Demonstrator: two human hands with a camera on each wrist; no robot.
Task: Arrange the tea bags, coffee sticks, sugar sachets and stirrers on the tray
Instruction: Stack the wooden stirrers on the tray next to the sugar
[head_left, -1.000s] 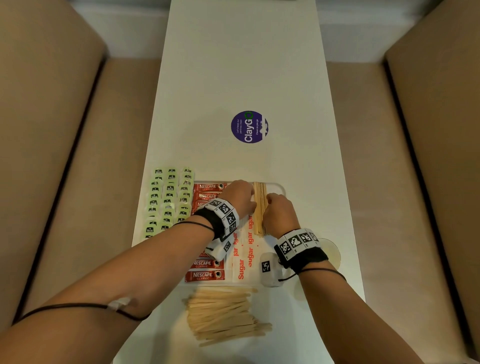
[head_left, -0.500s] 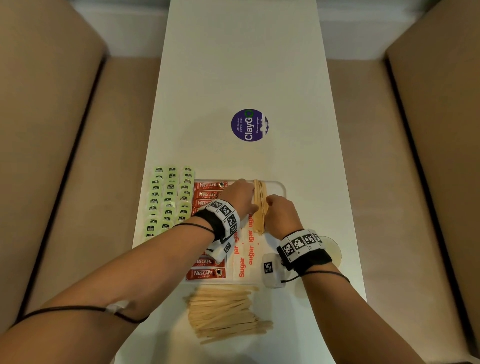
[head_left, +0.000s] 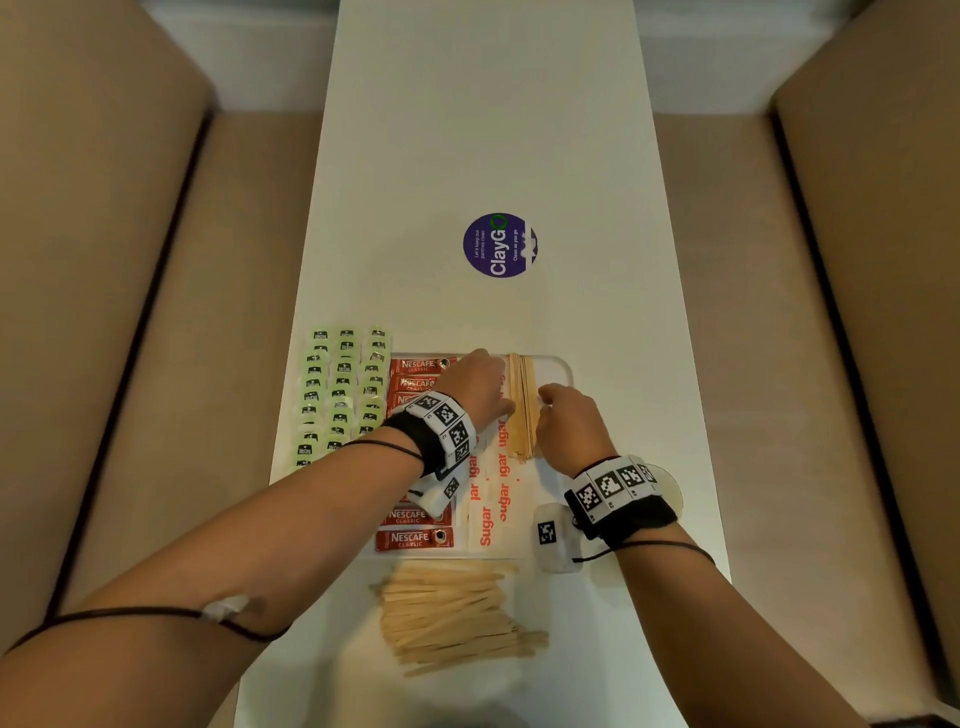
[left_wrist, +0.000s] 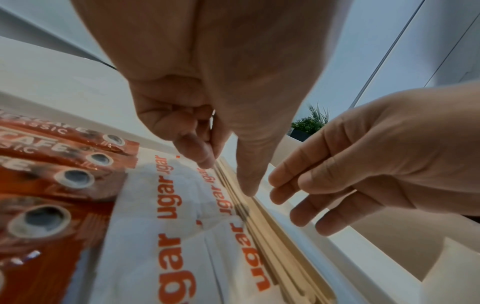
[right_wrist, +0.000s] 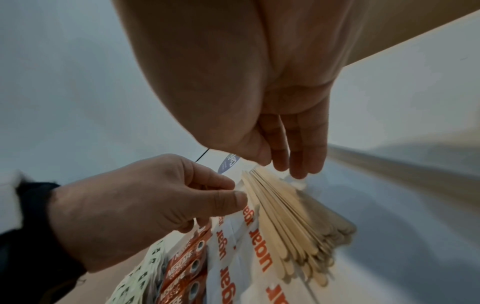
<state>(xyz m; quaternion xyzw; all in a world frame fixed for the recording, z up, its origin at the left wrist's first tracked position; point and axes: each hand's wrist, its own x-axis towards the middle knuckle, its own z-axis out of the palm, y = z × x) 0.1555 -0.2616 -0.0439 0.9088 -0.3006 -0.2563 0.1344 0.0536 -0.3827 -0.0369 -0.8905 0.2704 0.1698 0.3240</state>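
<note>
While coffee sticks (head_left: 418, 374), sugar sachets (head_left: 493, 499) and some stirrers (head_left: 521, 405) lie on the tray (head_left: 563, 371), we square these with loosely curled left hand (head_left: 475, 387) and relaxed right hand (head_left: 569, 421); tea bags (head_left: 343, 384) beside the tray and a stirrer pile (head_left: 457, 618) remain.

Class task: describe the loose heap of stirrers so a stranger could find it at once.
Start at the long white table, then the tray of sachets. The loose heap of stirrers lies on the table off the tray's near edge, jumbled, unlike the neat bundle of stirrers between both hands.
</note>
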